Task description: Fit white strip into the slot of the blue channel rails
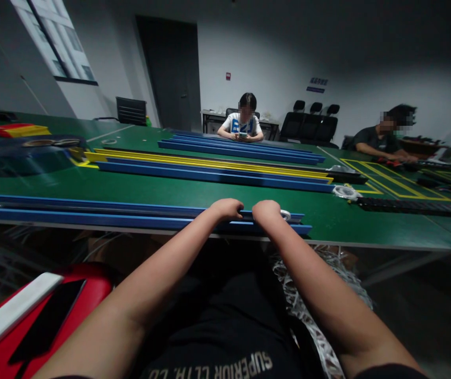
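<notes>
Both my arms reach forward to the near edge of a green table (328, 221). My left hand (227, 208) and my right hand (267, 210) rest side by side, fingers curled over a long blue channel strip (91, 213) that runs along the table's front edge. The fingertips are hidden behind the knuckles. A small white ring-like piece (286, 214) shows just right of my right hand, on the strip.
More blue and yellow strips (209, 166) lie across the table, with black strips (414, 206) and a white coil (346, 192) at right. Two other people sit at the far side. A red stool with a phone (16, 310) stands at my left; white cable ties (320, 316) hang at right.
</notes>
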A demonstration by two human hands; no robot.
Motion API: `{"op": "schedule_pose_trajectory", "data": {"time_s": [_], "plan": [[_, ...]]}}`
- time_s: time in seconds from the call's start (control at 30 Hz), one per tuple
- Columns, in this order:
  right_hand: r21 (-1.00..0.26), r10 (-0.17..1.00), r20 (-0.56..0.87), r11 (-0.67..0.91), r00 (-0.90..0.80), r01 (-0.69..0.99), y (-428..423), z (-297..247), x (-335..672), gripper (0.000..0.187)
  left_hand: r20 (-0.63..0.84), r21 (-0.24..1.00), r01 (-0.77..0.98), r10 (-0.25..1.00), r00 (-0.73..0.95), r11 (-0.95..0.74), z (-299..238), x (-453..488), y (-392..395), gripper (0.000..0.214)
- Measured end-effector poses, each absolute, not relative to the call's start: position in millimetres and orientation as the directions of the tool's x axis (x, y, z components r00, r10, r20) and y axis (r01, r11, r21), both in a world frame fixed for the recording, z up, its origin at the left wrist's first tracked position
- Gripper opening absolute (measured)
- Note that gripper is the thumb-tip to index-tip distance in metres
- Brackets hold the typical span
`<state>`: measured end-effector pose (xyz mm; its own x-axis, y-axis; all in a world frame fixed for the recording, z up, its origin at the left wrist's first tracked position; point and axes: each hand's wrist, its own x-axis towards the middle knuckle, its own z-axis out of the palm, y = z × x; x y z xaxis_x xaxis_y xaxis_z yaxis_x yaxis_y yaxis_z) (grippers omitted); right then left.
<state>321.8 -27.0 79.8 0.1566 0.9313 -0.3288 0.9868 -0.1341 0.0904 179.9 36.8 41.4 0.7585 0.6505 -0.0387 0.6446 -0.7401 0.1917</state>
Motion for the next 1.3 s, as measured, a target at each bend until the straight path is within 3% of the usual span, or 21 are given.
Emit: {"op": "schedule_pose_trajectory", "data": {"time_s": [0.1, 0.23, 0.4, 0.53, 0.77, 0.97, 1.3], "plan": [[0.209, 0.942, -0.322, -0.025, 0.093, 0.978, -29.2, 86.0, 334.9, 0.035, -0.056, 0.197, 0.650, 0.653, 0.755, -0.734, 41.9, 180.8, 37.1, 0.029], [0.153, 0.903, -0.422, 0.158, -0.080, 0.975, -31.1, 102.0, 359.3, 0.045, -0.075, 0.193, 0.667, 0.667, 0.741, -0.720, 44.2, 181.3, 36.3, 0.030], [-0.002, 0.873, -0.466, 0.158, -0.140, 0.987, -33.0, 124.1, 394.6, 0.043, -0.068, 0.179, 0.676, 0.676, 0.733, -0.715, 44.3, 179.8, 35.7, 0.032], [0.078, 0.881, -0.459, 0.166, -0.113, 0.983, -34.7, 127.4, 415.0, 0.043, -0.053, 0.190, 0.674, 0.678, 0.733, -0.714, 42.3, 179.1, 38.0, 0.033], [0.345, 0.860, -0.465, -0.044, 0.211, 0.938, -28.8, 98.5, 405.6, 0.049, -0.052, 0.175, 0.672, 0.674, 0.737, -0.720, 38.5, 178.7, 40.8, 0.036], [0.361, 0.878, -0.425, -0.057, 0.219, 0.931, -21.2, 83.2, 397.9, 0.041, -0.064, 0.158, 0.676, 0.676, 0.734, -0.719, 39.9, 178.6, 39.6, 0.037], [0.309, 0.870, -0.373, -0.211, 0.322, 0.927, -28.2, 89.5, 379.7, 0.037, -0.160, 0.135, 0.725, 0.707, 0.689, -0.676, 44.3, 190.1, 36.5, 0.044]]}}
